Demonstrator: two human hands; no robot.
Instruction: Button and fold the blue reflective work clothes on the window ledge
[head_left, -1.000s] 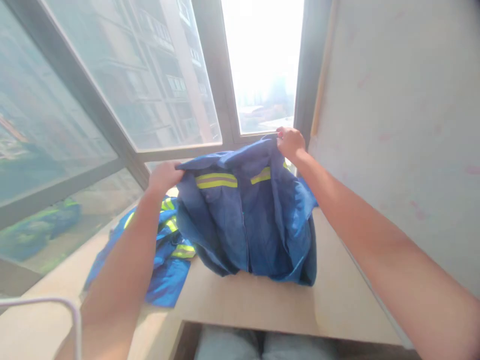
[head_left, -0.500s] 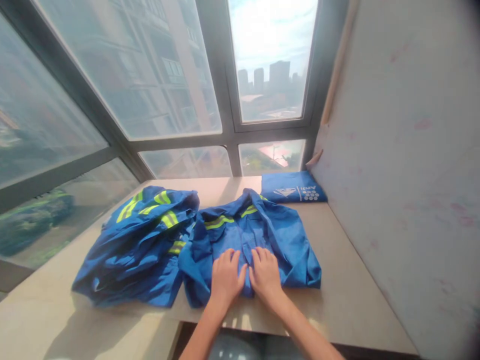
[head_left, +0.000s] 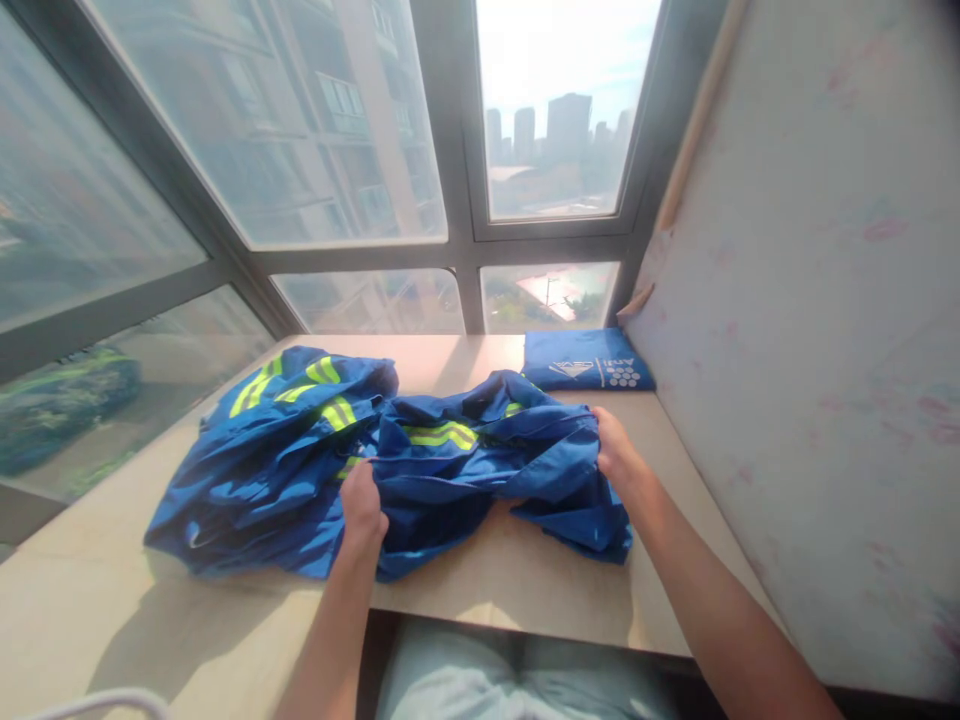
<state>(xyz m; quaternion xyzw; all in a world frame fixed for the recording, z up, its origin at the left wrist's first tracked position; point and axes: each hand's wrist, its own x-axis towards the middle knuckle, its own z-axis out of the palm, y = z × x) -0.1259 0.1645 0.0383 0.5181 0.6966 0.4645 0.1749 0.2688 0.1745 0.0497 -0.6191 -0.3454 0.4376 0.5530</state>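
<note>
A blue work jacket (head_left: pixel 457 470) with yellow-green reflective stripes lies on the pale ledge in front of me, its lower part gathered up and bunched. My left hand (head_left: pixel 363 502) is closed on the jacket's left edge. At its right edge, my right hand (head_left: pixel 615 445) grips the cloth, with the fingers partly hidden behind the fabric. The lower edge is lifted between both hands, and a loose fold hangs toward me below the right hand. Left of the jacket, touching it, lies a second crumpled blue garment (head_left: pixel 255 490) with the same stripes.
A folded blue item (head_left: pixel 589 360) with white printed logos lies at the back right of the ledge (head_left: pixel 510 590). Windows (head_left: pixel 360 130) close off the back and left, and a patterned wall (head_left: pixel 825 350) the right. A white cord-like thing (head_left: pixel 112 700) shows at bottom left.
Both hands lay flat, side by side, on the jacket's front; now they are wide apart, gripping its edges. The jacket's lower part has been raised and folded up. The view has shifted slightly.
</note>
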